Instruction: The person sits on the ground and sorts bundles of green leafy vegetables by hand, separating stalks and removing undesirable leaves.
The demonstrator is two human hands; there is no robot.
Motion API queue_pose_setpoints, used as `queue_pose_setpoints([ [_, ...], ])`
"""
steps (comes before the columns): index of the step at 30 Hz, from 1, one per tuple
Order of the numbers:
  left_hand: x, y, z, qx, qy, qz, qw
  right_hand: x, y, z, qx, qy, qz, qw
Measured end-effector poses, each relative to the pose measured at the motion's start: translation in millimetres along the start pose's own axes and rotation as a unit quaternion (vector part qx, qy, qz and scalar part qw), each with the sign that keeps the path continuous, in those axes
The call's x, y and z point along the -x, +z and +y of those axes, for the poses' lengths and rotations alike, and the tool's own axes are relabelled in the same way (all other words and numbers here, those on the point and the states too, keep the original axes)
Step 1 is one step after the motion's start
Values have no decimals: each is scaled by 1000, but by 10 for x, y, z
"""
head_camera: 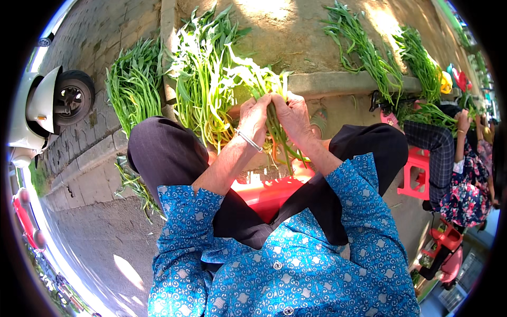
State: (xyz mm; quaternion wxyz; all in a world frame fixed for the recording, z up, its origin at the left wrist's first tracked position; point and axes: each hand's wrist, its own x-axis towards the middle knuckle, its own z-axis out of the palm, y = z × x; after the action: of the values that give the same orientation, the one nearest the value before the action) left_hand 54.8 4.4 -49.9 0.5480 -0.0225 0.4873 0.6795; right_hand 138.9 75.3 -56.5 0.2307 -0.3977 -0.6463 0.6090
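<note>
My left hand [253, 119], with a metal bangle at the wrist, grips a bunch of long-stemmed leafy greens [273, 119] between my knees. My right hand [293, 117] closes on the same bunch, thumbs close together near its middle. The leaves point away from me and the cut stems hang towards a red plastic stool [269, 194]. Just beyond my left hand lies a large heap of the greens [202, 91], bright in the sun. Another pile [136, 87] rests farther left, by my knee. Part of the held bunch is hidden by my fingers.
A concrete kerb [332, 83] runs ahead, with more greens [364, 51] on the ground beyond it. A scooter's front wheel [75, 97] stands at left. At right, a person in a floral top [467, 186] sits by a red stool [416, 174]. Loose stalks [136, 184] lie near my left knee.
</note>
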Motion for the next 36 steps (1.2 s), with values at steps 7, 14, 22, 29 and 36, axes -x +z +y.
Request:
queue_pose_setpoints([
  [7, 111, 63, 208, -41, -3, 3, 999, -2, -67, -166, -208, 118, -100, 966],
  [14, 52, -51, 470, -83, 26, 29, 996, -184, -288, -273, -232, 116, -90, 962],
  [22, 29, -141, 621, 0, -35, -29, 999, -245, -520, -455, -323, 186, -117, 920],
  [29, 156, 63, 376, -53, 38, -57, 996, -204, -370, -382, -322, 170, -99, 926],
  [36, 158, 153, 241, -123, 54, -59, 989, -61, -171, -348, -334, 165, -114, 921],
])
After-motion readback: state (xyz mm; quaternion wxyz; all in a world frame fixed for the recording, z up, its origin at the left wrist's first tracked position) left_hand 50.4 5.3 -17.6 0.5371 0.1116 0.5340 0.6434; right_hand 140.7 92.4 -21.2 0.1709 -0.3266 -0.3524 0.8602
